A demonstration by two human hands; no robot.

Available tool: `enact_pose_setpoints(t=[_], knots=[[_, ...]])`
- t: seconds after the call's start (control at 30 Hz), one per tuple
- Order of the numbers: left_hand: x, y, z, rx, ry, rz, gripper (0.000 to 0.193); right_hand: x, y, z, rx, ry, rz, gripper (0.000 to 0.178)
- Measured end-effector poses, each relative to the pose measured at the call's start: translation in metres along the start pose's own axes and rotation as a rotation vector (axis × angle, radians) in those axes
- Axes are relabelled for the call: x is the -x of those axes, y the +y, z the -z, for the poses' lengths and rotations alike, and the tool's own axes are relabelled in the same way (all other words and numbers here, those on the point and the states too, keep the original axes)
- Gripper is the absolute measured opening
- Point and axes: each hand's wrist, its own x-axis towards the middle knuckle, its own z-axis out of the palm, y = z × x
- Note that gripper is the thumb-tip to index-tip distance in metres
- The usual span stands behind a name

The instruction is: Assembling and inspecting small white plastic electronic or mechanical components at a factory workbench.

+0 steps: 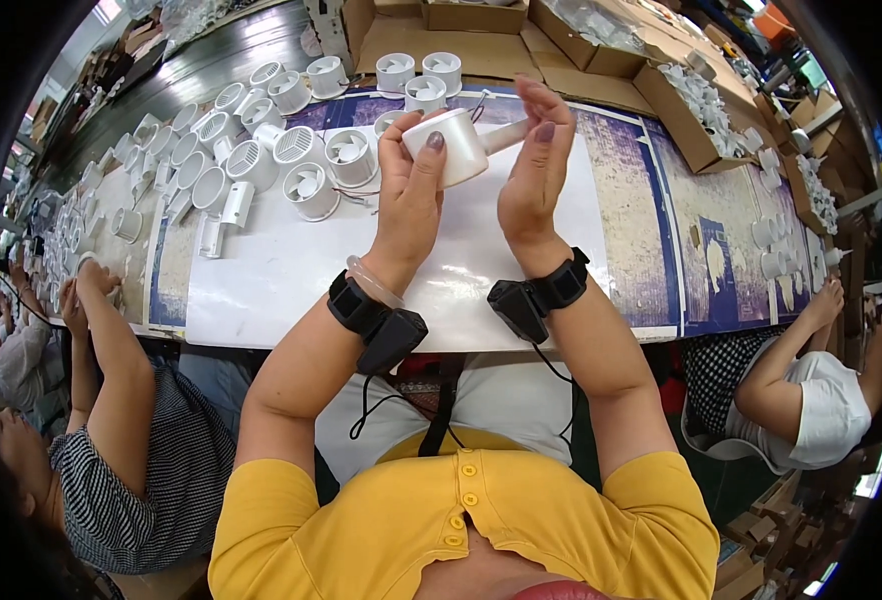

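Note:
My left hand [408,205] is wrapped round a white plastic fan housing [461,150], its thumb lying across the near side. The housing is raised over the white work sheet [461,240] and tilted, with its short tubular handle [506,137] pointing right. At the handle's end is my right hand [533,190], fingers stretched upward and palm turned toward the housing; it seems to touch the tip. A thin wire [479,105] shows behind the housing. Just left of my left hand stand round white housings with small fan blades [349,155], wires trailing from them.
Many white housings [211,185], some with slotted grilles, crowd the table's left side. Cardboard boxes [691,120] with small white parts line the back right. Co-workers sit on both sides, a forearm [116,320] at left and hands [826,300] at right.

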Motion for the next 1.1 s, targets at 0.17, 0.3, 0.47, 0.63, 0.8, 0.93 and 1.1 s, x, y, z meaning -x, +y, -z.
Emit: enact_pose_setpoints(t=[0.17, 0.3, 0.47, 0.63, 0.8, 0.93, 1.1], knots=[[-0.004, 0.018, 0.009, 0.303, 0.021, 0.046, 0.037, 0.005, 0.000, -0.001, -0.239, 0.028, -0.262, 0.063], [-0.004, 0.019, 0.018, 0.431, -0.143, 0.167, 0.035, 0.013, -0.007, -0.009, -0.474, -0.240, -0.407, 0.081], [-0.002, 0.016, 0.009, 0.296, -0.143, 0.132, 0.035, 0.009, -0.014, -0.010, -0.450, -0.299, -0.406, 0.092], [0.001, 0.014, 0.003, 0.174, -0.126, 0.019, 0.032, 0.011, -0.016, -0.013, -0.371, -0.346, -0.376, 0.082], [0.003, 0.011, 0.010, 0.250, -0.169, 0.041, 0.027, 0.012, -0.017, -0.015, -0.320, -0.322, -0.321, 0.071], [0.001, 0.011, 0.013, 0.287, -0.170, 0.066, 0.026, 0.015, -0.013, -0.019, -0.287, -0.320, -0.274, 0.068], [-0.003, 0.016, 0.004, 0.125, 0.048, -0.039, 0.030, 0.018, -0.013, -0.025, -0.183, -0.322, -0.245, 0.076]])
